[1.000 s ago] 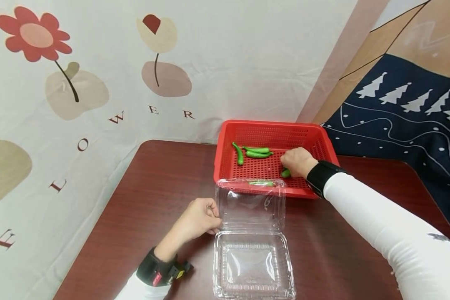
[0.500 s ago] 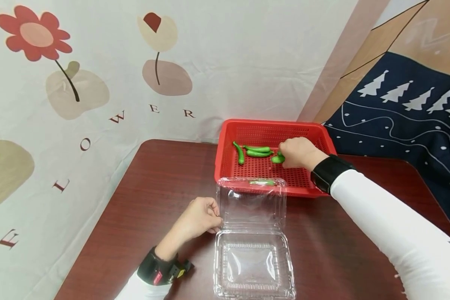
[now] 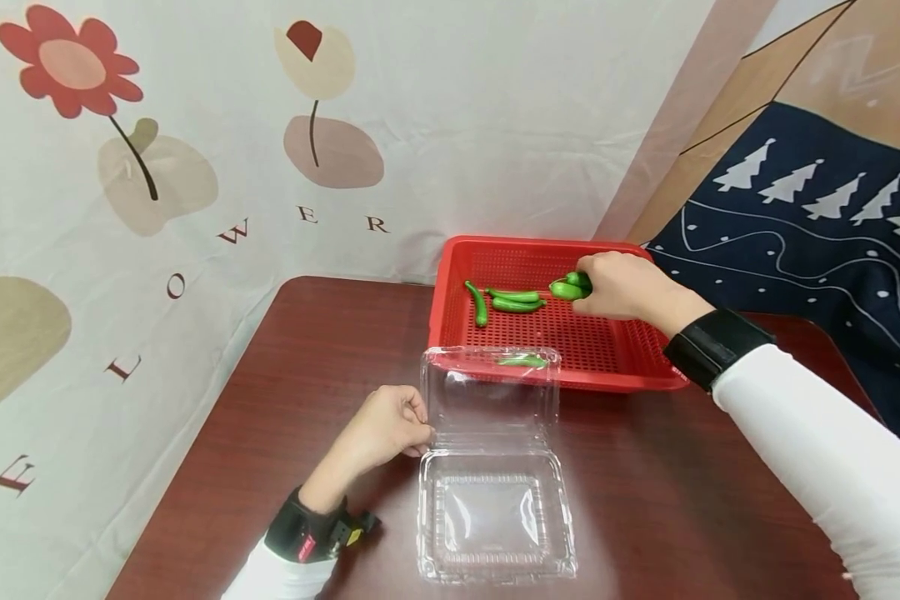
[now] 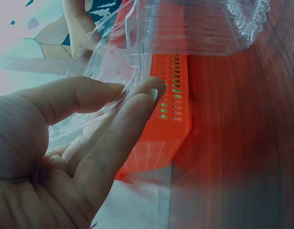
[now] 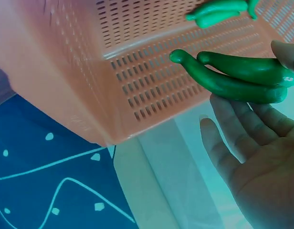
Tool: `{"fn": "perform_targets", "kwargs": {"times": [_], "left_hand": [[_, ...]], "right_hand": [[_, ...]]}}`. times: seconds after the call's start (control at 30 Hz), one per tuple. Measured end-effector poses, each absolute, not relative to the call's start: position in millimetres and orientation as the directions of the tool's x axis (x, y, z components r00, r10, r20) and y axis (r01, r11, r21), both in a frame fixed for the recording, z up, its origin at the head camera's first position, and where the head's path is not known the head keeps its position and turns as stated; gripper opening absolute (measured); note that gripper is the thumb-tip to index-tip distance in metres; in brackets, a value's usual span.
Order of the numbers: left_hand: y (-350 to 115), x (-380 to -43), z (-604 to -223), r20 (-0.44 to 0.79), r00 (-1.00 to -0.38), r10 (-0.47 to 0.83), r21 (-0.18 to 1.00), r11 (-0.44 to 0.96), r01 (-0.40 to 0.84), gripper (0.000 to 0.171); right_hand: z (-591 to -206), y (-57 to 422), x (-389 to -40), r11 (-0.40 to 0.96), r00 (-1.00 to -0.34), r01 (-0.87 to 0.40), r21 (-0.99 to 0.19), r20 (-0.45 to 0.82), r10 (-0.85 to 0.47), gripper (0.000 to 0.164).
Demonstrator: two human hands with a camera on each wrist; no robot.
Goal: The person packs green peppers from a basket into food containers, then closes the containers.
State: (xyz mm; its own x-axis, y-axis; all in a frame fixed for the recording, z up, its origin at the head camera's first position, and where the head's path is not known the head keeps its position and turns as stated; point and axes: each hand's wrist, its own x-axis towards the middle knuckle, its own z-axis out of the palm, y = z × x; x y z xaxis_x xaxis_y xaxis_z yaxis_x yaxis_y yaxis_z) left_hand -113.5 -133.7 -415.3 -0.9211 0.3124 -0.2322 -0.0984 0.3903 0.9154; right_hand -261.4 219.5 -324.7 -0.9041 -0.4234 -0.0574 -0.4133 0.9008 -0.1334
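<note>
A clear plastic clamshell box [image 3: 487, 512] lies opened on the table, its lid [image 3: 487, 408] raised toward the red basket [image 3: 607, 382]. My left hand [image 3: 386, 425] pinches the lid's left edge near the hinge; in the left wrist view, thumb and fingertips meet on the thin plastic [image 4: 130, 71]. Over the basket's right part, my right hand [image 3: 626, 286] holds two slim, glossy green vegetables [image 5: 233, 78], like small cucumbers, between thumb and fingers. They lie side by side, slightly curved. More such green vegetables [image 3: 515, 302] lie in the basket. One is seen through the lid.
The brown table [image 3: 322, 342] carries both box and basket. A white printed cloth [image 3: 457, 125] hangs behind it, and a dark blue one [image 3: 795, 242] hangs at the right. The lid's far edge overlaps the basket's front rim in the head view.
My right hand has lifted up from the basket floor with the two green vegetables, which now show more clearly. The left hand and the box have shifted slightly left in view.
</note>
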Motion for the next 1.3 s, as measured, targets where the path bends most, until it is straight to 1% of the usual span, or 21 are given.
{"fn": "perform_targets", "kwargs": {"times": [0.3, 0.67, 0.93, 1.13, 1.3], "left_hand": [[-141, -116, -413, -0.243, -0.924, 0.294, 0.924, 0.361, -0.128, 0.019], [-144, -116, -410, -0.24, -0.917, 0.318, 0.925, 0.363, -0.117, 0.023], [-145, -116, -411, -0.244, -0.914, 0.324, 0.924, 0.363, -0.118, 0.024], [-146, -116, -409, -0.253, -0.917, 0.307, 0.92, 0.37, -0.13, 0.024], [-148, -116, -407, -0.244, -0.919, 0.31, 0.924, 0.363, -0.122, 0.023]], "right_hand": [[-315, 229, -246, 0.896, -0.907, -0.42, -0.145, 0.034, -0.42, 0.021], [-308, 234, -222, 0.876, -0.897, -0.44, -0.198, 0.14, -0.419, 0.04], [-306, 230, -199, 0.858, -0.889, -0.456, -0.238, 0.167, -0.426, 0.044], [-306, 221, -182, 0.832, -0.859, -0.505, -0.23, 0.233, -0.457, 0.042], [-308, 214, -168, 0.792, -0.813, -0.568, -0.223, 0.302, -0.498, 0.047]]}}
